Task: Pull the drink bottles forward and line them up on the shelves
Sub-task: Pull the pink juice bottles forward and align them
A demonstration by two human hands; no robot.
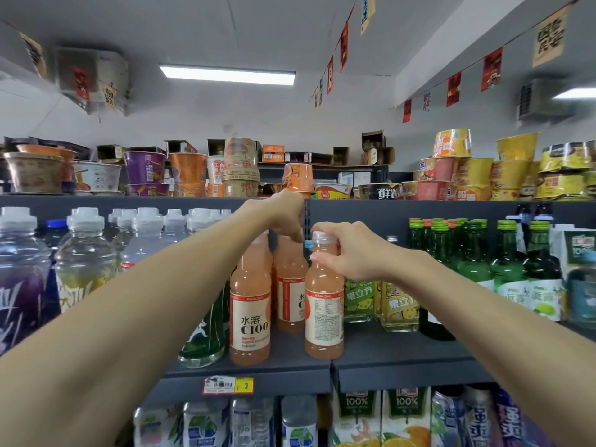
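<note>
The pink bottle [324,304] stands at the shelf [403,359] edge; my right hand [350,250] pinches its neck under the cap. My left hand [283,214] curls over a rear bottle [290,282]. Full, rigid, probably slick: I'd grip the necks

The right hand [350,251] grips the neck of a pink drink bottle [324,304] at the shelf [258,369] edge; the left hand [280,217] reaches over two matching bottles [292,285] behind it.
</note>
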